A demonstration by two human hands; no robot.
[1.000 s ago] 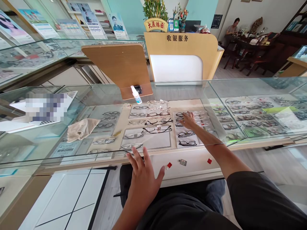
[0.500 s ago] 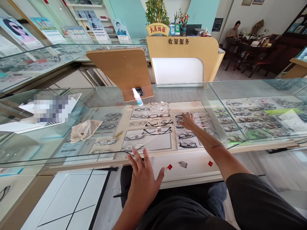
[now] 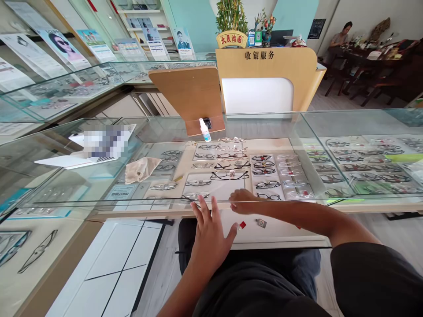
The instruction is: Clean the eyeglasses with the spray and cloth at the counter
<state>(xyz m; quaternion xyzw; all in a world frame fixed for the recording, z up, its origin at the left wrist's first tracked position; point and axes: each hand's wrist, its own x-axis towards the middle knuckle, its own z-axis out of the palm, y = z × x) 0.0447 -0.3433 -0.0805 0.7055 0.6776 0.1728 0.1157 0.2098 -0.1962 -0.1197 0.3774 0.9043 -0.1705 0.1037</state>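
Observation:
My left hand (image 3: 211,240) is spread open at the front edge of the glass display case (image 3: 185,213), its fingertips by the front pair of glasses (image 3: 195,195). My right hand (image 3: 245,201) reaches across from the right, fingers curled; anything inside them is hidden. It is at the front of a pale tray (image 3: 218,189), left of the dark-framed glasses (image 3: 268,197). Just behind it lie black-framed glasses (image 3: 229,175) with a small tag. Below both hands, a red tag (image 3: 243,225) and a grey tag (image 3: 261,223) lie on a white surface.
A spray bottle (image 3: 205,130) stands upright near a tilted wooden board (image 3: 193,97). A beige cloth (image 3: 142,170) and an open white booklet (image 3: 82,160) lie to the left. More glasses (image 3: 360,167) fill the right side. One person (image 3: 340,37) sits far back right.
My right hand has moved left and toward me, away from the column of dark-framed glasses, and its fingers have curled. My left hand stays spread. The view has shifted left.

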